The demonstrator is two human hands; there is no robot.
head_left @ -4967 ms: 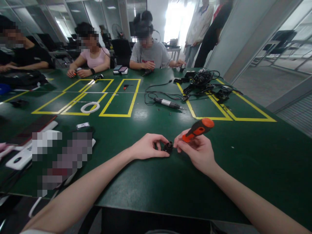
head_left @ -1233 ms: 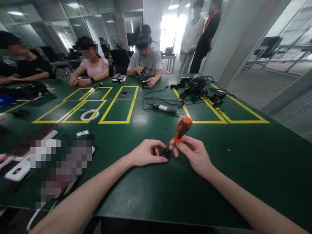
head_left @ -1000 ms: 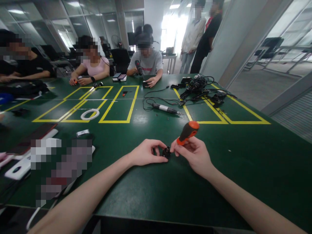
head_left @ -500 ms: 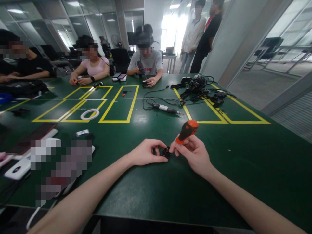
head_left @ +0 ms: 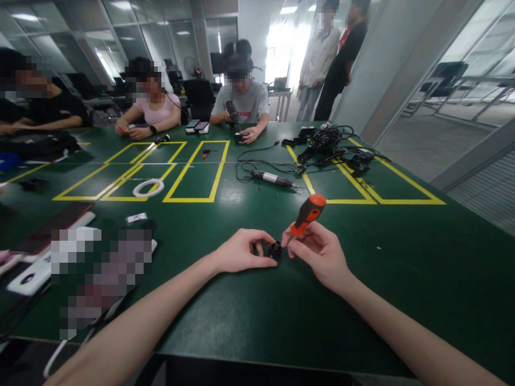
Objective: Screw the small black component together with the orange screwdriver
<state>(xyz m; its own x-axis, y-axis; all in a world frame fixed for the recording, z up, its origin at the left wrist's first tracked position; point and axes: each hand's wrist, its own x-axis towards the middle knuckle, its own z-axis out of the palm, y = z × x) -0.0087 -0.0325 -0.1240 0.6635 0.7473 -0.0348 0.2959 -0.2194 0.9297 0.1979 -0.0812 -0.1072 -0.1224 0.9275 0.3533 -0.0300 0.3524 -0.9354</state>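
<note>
A small round black part (head_left: 275, 251) rests on the green table, and a short ring-like opening shows on its top. My left hand (head_left: 245, 250) grips it from the left between thumb and fingers. My right hand (head_left: 317, 249) is closed on a screwdriver (head_left: 308, 215) with an orange and black handle. The handle leans up and to the right, while the shaft slants down toward the black part. Whether the screwdriver's tip touches that part, I cannot tell, as my right fingers partly cover it.
Beyond my hands lies an electric screwdriver (head_left: 273, 179) with its cord. A tangle of black cables (head_left: 328, 143) is at the back right. A white ring (head_left: 148, 187) lies left, near phones and a power strip (head_left: 30, 277). A co-worker (head_left: 240, 102) sits opposite with a power tool.
The screwdriver's handle has shifted slightly left and upward, turning a little in my right hand. My left hand and the black part have barely moved.
</note>
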